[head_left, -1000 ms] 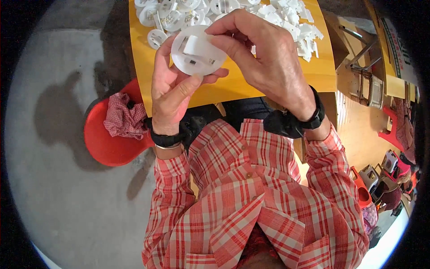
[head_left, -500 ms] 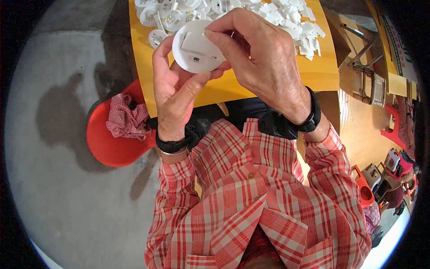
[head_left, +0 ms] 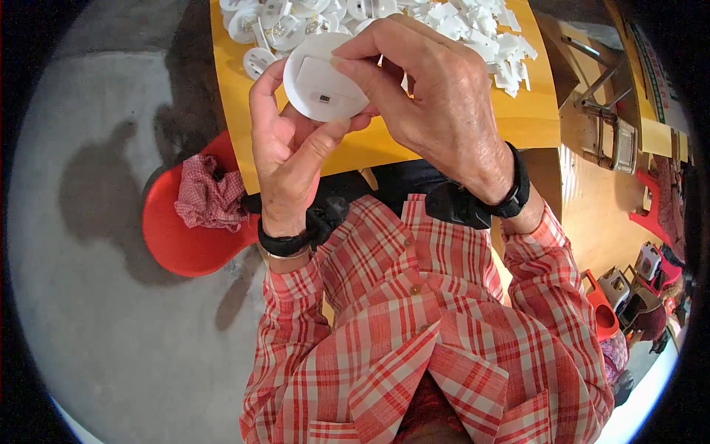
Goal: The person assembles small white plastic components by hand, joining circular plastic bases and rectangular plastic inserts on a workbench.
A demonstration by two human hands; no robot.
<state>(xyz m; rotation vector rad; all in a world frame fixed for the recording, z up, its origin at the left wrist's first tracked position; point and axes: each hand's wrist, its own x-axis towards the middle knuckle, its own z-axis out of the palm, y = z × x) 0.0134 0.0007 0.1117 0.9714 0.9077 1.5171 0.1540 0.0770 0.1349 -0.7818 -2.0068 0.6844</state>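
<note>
A round white plastic disc is held above the table's near edge by my left hand, its thumb on the near rim and its fingers behind. On the disc's face lies a flat white cover plate. A small dark rectangular opening or part shows near the disc's lower middle. My right hand is closed, thumb and forefinger pinching at the upper right of the cover plate. Its fingers hide that corner.
Several white round housings, some with metal parts, lie heaped on the yellow table. Beside them is a pile of white plastic pieces. A red chair with a checked cloth stands at the left.
The cover plate has shifted down across the disc, and the slot that showed along its lower edge is now covered. My right fingertips have moved slightly left; my left hand holds nearly still.
</note>
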